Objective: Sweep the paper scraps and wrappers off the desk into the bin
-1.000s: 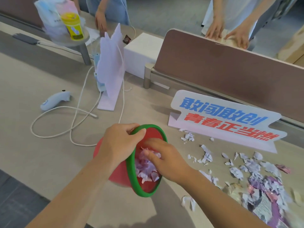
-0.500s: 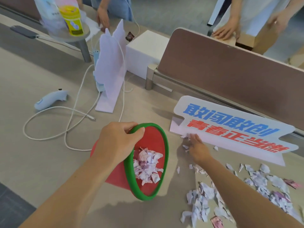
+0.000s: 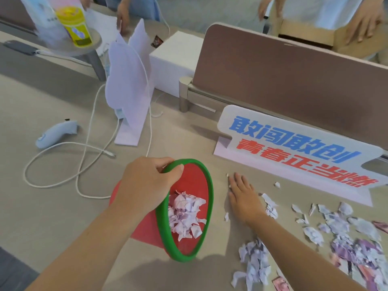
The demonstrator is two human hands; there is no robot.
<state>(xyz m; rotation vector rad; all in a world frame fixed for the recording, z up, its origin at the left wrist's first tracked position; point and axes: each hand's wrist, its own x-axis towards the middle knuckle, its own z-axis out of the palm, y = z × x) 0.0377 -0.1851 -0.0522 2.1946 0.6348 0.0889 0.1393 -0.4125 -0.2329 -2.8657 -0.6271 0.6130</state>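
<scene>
Left hand (image 3: 147,183) fingers grasping tilted bin (image 3: 189,208) rim; right hand (image 3: 243,196) flat, fingers released, on counter (image 3: 52,206); sign (image 3: 294,152) reads 敢闯敢创 青春正当燃

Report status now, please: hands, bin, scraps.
Left hand gripping tilted red green-rimmed bin. Right hand flat, open. Torn paper scraps remain.

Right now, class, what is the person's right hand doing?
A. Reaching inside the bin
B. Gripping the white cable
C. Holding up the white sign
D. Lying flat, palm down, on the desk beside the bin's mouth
D: the right hand lies flat on the desk just right of the tilted red bin, among paper scraps, while the left hand holds the green rim.
</scene>
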